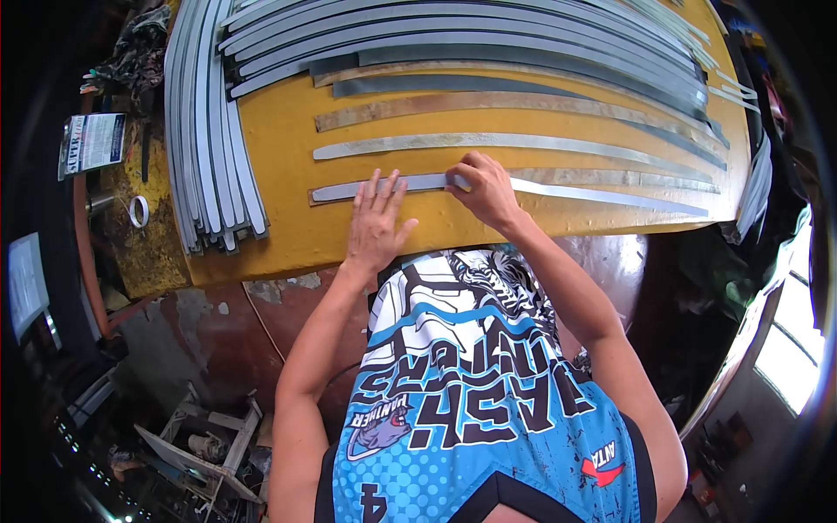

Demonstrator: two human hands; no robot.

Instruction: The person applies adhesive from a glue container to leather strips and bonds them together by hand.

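A long pale strip (pixel 558 187) lies over a brownish strip on the yellow table (pixel 279 222), near its front edge. My left hand (pixel 377 222) rests flat on the strip's left part with its fingers spread. Further right, my right hand (pixel 481 187) has its fingers curled and pinched on the same strip. Beyond my hands lies a whitish strip (pixel 418 142), and behind it a brown, worn strip (pixel 488 99). What lies directly under my right fingers is mostly hidden.
Many grey-white strips (pixel 471 39) lie in rows at the table's back. Another bundle (pixel 205 131) runs along the left side. A white ring (pixel 139 212) and a printed packet (pixel 91 144) are at the far left. A wooden stool (pixel 209 436) stands below.
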